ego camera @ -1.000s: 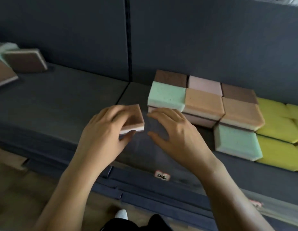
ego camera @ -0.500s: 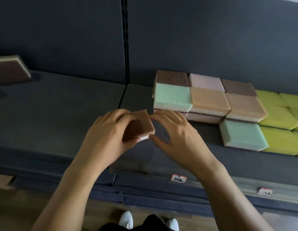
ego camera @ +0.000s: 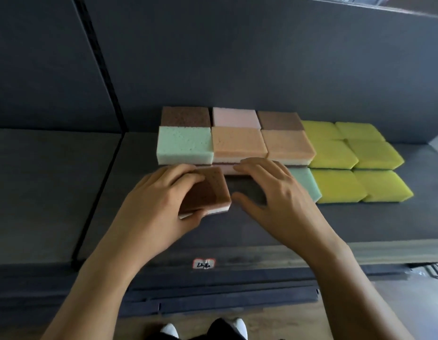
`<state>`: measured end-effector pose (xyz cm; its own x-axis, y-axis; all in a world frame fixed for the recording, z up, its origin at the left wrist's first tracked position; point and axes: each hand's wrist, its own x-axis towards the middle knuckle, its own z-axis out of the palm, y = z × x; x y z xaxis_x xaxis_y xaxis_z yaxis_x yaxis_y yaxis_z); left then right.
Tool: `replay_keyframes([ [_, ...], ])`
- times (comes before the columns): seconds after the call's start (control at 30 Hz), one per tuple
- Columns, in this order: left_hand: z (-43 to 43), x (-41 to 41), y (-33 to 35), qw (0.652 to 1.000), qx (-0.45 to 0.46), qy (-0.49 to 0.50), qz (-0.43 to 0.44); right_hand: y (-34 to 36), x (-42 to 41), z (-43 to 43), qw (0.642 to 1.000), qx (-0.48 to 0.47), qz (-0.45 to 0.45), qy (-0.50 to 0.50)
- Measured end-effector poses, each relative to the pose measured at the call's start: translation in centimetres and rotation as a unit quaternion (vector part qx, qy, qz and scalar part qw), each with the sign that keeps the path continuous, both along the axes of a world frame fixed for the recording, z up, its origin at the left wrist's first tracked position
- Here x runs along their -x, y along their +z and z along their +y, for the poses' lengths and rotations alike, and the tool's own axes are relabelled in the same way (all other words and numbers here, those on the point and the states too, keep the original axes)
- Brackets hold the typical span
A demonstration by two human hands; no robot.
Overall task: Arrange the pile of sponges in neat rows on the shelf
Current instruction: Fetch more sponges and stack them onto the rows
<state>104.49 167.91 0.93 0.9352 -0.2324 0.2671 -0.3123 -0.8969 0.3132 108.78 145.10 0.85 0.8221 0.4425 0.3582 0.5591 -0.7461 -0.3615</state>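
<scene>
My left hand (ego camera: 161, 204) grips a brown sponge (ego camera: 210, 190) with a white underside, low over the dark shelf (ego camera: 53, 192) just in front of the rows. My right hand (ego camera: 274, 195) hovers beside it with fingers spread and relaxed, holding nothing, fingertips near a pink sponge (ego camera: 229, 169) under the stack. Behind stand stacked rows: a green sponge (ego camera: 184, 144), two orange sponges (ego camera: 238, 142), brown and pink ones at the back. Another green sponge (ego camera: 305, 182) lies partly hidden by my right hand. Yellow sponges (ego camera: 335, 153) fill the right side in rows.
The shelf's back wall (ego camera: 237, 57) rises right behind the rows. A vertical divider post (ego camera: 100, 69) splits the shelf at left. A white price label (ego camera: 204, 263) sits on the front edge. My shoes (ego camera: 169, 331) show on the wooden floor below.
My left hand has carried the brown sponge forward and right, closer to the stacked rows. My right hand has let go of the sponge's edge and opened beside it. The camera has shifted right.
</scene>
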Motion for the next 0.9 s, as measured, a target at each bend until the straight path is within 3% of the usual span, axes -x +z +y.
replay_keyframes([
  [0.53, -5.7, -2.6, -2.0, 0.997, -0.042, -0.023, 0.057, -2.9, -1.5, -7.7, 0.995, 0.077, 0.024, -0.056],
  [0.9, -6.5, -1.9, -3.0, 0.997, -0.045, -0.052, -0.027, -3.8, -1.7, -8.2, 0.996, 0.074, -0.035, -0.038],
])
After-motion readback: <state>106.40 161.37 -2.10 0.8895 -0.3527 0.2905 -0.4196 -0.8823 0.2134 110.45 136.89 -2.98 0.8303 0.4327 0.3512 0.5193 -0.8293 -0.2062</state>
